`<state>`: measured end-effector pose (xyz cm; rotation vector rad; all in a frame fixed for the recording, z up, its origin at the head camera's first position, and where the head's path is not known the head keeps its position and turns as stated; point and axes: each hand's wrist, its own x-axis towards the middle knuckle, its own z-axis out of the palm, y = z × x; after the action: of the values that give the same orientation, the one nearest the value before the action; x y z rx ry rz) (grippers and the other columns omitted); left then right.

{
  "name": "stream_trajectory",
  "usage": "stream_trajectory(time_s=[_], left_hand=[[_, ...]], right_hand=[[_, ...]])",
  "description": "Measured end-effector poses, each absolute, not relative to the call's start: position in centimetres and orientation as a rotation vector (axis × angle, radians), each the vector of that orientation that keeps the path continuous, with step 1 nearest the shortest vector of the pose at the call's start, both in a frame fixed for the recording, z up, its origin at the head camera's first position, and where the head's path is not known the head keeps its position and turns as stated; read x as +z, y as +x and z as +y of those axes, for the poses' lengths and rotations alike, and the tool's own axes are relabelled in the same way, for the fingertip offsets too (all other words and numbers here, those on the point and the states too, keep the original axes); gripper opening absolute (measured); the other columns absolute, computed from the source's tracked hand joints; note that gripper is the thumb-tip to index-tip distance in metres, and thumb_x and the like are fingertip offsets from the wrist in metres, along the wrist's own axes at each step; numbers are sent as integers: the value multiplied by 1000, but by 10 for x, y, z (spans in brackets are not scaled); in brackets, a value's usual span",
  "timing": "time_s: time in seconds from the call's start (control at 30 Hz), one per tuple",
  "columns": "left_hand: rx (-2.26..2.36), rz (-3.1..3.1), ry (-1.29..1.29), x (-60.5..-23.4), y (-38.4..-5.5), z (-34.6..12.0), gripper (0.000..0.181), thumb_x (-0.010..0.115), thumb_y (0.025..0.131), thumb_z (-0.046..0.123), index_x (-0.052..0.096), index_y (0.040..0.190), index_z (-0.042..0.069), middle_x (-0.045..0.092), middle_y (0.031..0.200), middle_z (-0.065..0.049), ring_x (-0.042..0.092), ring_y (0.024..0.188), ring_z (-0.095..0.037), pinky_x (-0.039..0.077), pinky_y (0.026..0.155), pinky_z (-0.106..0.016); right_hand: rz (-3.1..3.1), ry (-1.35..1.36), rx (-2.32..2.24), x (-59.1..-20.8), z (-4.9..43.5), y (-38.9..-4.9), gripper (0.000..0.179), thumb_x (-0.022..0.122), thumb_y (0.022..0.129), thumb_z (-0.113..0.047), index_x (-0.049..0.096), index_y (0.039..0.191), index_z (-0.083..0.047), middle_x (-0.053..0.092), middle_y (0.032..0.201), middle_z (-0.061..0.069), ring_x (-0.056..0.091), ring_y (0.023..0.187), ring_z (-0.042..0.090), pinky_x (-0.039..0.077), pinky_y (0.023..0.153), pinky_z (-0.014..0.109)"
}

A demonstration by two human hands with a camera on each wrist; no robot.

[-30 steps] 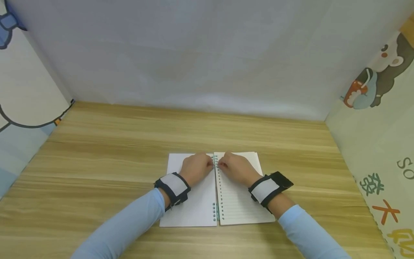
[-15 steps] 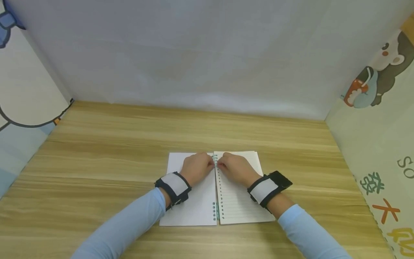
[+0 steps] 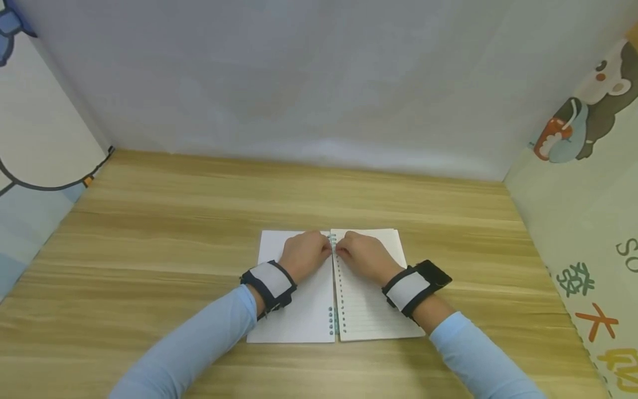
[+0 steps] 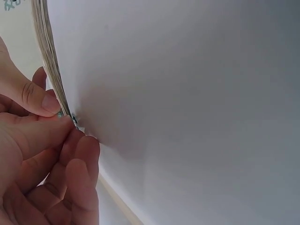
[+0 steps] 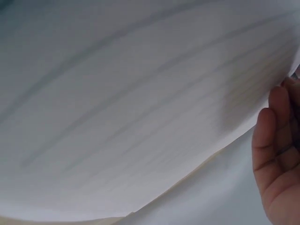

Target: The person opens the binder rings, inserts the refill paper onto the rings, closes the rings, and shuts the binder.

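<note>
An open loose-leaf notebook lies flat, with a blank white page (image 3: 291, 318) at left and a lined page (image 3: 376, 316) at right. Green binder rings (image 3: 331, 321) run down its middle. At the upper part of this spine, my left hand (image 3: 305, 255) pinches the rings from the blank side, its fingers curled. Opposite it, my right hand (image 3: 368, 257) pinches the same stretch from the lined side. Both sets of fingertips nearly meet in the left wrist view, beside the paper stack (image 4: 49, 51). Most right fingertips are hidden in the right wrist view.
The notebook rests on a wood-grain table (image 3: 174, 221). A pale sheet-like wall (image 3: 299, 83) stands behind it. Printed panels with cartoon figures, such as the right panel (image 3: 598, 221), flank the table. Each wrist wears a strap, like the left strap (image 3: 269, 282).
The head view has tilted slightly, so the notebook and table sit a little higher in it. Both hands stay at the upper rings with hardly any visible movement.
</note>
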<state>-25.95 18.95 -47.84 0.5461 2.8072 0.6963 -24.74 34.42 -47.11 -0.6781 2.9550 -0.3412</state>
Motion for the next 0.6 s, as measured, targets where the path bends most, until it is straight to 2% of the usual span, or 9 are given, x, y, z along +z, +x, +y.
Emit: stream_trajectory(time_s=[0.13,0.4,0.6], left_hand=[[685,2806,531,-479,-258,189,16,61,90,24,74,95,14,70,82,0,54,62,-11,40,53,-23],[627,2821,540,-475,-243,185,16,61,90,21,73,94,12,64,76,0,51,61,-11,39,53,-22],[664,2771,579,-472,-224,182,16,60,90,20,73,96,11,64,78,1,52,65,-10,42,57,-23]], right_hand=[[2971,-677,-330,-472,345,-245,16,61,90,-15,72,99,-8,62,81,0,55,70,9,49,69,26],[2969,-690,-325,-471,356,-221,15,61,90,-15,72,99,-10,64,85,-2,58,75,8,51,74,27],[2954,-784,-325,-469,363,-204,12,64,88,-14,72,95,-11,64,83,-3,57,72,6,50,70,24]])
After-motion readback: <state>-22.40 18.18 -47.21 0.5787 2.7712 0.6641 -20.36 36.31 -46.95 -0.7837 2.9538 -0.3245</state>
